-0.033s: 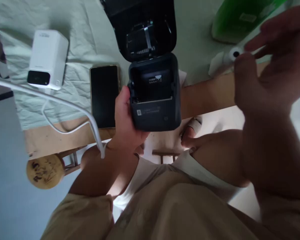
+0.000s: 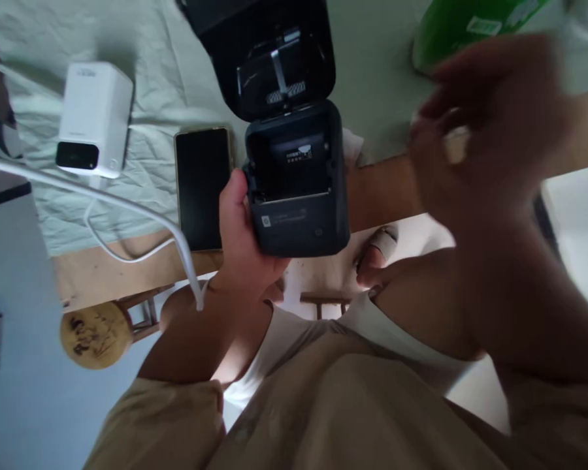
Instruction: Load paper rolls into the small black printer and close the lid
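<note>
The left hand (image 2: 245, 241) has its grip wrapped around the lower left side of a small black printer (image 2: 296, 189), thumb up along the edge and palm under the base, so the printer sits upright in the grip just above the lap. It looks like a stiff plastic box, light enough for one hand but smooth, best held by the body rather than by the lid (image 2: 269, 59), which stands open beyond the grip and seems the weak part. The paper bay is open and looks bare. The right hand (image 2: 475, 137) hovers to the right of the printer, blurred; its grip seems to pinch a small pale roll (image 2: 455, 143), though that is uncertain. Left of the left grip a phone (image 2: 203, 186) lies on the worktop (image 2: 127, 261), farther a white box (image 2: 93, 117) and cable (image 2: 127, 205), and far right something green (image 2: 465, 26).
</note>
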A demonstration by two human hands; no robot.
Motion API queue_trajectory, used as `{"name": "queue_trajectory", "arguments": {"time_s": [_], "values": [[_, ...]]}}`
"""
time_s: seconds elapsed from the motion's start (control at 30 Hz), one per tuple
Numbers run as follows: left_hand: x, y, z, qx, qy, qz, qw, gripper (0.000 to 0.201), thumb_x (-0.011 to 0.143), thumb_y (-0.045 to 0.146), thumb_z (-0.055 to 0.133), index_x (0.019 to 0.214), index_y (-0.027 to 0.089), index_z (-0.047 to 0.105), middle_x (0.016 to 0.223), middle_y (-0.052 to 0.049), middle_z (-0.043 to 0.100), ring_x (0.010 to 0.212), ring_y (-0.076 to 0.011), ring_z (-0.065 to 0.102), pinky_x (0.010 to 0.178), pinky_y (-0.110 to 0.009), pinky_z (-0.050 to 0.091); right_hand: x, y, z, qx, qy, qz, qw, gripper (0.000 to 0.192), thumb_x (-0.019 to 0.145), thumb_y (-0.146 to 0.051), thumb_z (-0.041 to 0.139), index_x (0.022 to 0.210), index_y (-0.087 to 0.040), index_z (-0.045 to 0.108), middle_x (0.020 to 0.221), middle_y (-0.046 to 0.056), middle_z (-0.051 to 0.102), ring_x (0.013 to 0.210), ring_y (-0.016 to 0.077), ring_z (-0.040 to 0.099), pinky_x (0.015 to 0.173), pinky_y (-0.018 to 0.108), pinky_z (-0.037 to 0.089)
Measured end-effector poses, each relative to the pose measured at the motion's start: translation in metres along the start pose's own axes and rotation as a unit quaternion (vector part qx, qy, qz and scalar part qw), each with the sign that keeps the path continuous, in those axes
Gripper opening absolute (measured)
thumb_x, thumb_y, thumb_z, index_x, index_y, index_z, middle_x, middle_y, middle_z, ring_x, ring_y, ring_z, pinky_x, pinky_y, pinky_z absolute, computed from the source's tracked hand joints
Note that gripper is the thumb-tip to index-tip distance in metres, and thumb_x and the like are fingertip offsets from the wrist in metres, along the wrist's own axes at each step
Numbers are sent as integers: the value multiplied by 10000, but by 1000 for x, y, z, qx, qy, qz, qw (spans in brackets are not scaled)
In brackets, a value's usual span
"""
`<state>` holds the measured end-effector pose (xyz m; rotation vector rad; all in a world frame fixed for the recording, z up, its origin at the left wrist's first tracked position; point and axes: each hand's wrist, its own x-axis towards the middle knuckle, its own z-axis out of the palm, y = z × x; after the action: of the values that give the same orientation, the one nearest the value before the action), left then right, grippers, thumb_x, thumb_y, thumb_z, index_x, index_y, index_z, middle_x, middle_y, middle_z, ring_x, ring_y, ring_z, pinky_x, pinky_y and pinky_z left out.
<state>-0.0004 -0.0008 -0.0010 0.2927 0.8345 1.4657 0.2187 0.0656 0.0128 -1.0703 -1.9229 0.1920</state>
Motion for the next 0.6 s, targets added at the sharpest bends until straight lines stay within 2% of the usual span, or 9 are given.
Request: {"name": "queue_trajectory", "arguments": {"time_s": [0.07,0.13,0.23,0.33,0.43,0.5,0.53,0.6], "values": [[-2,0,-2,8,-7,13,1000,375,950,491,553,1082,201,751,991,-10,790,1109,-191,718,1119,-363,518,4,-16,15,-30,-86,18,996,390,849,-197,551,1224,-149,646,1075,84,668,941,180,659,803,332,531],[-4,0,-4,13,-2,9,1000,387,941,523,552,1073,218,749,1032,-13,789,1143,-210,701,1122,-374,516,9,-26,34,-86,-174,67,979,432,862,-203,522,1277,-145,630,1220,119,652,1089,248,652,955,422,548],[-7,0,-6,17,-1,-9,1000,393,918,550,575,1040,221,751,1082,-21,785,1221,-245,668,1149,-397,497,15,-32,55,-119,-238,123,956,397,865,-205,509,1234,-151,647,1207,149,658,1130,341,624,989,538,516],[-7,1,-8,18,1,-8,1000,391,926,529,562,999,197,754,1037,-34,785,1341,-273,598,1188,-398,462,16,-33,58,-111,-240,158,951,337,826,-206,555,1144,-144,648,1090,159,671,1033,357,609,945,574,483],[-6,2,-9,13,12,1,1000,364,943,473,541,994,178,748,1029,-34,778,1445,-291,503,1224,-430,419,15,-34,50,-51,-204,197,957,474,701,-185,627,1174,-158,597,1000,103,651,850,249,570,909,516,481],[-7,3,-7,10,26,-8,1000,361,943,459,541,1014,167,742,1033,-28,775,1433,-297,518,1219,-463,419,13,-35,42,53,-171,249,952,552,654,-177,575,1203,-207,537,893,31,588,746,172,518,815,412,505],[-7,4,-6,11,32,-23,999,377,942,472,544,1026,162,741,1022,-28,774,1402,-293,551,1210,-466,430,11,-34,39,120,-158,283,938,563,645,-185,525,1205,-233,503,870,13,557,725,156,516,753,366,510],[-9,6,-3,11,43,-50,998,392,937,490,550,1016,157,742,966,-23,775,1265,-256,659,1157,-422,489,6,-31,33,244,-149,352,891,545,637,-221,451,1180,-263,450,885,8,539,726,151,557,639,316,509]]}}
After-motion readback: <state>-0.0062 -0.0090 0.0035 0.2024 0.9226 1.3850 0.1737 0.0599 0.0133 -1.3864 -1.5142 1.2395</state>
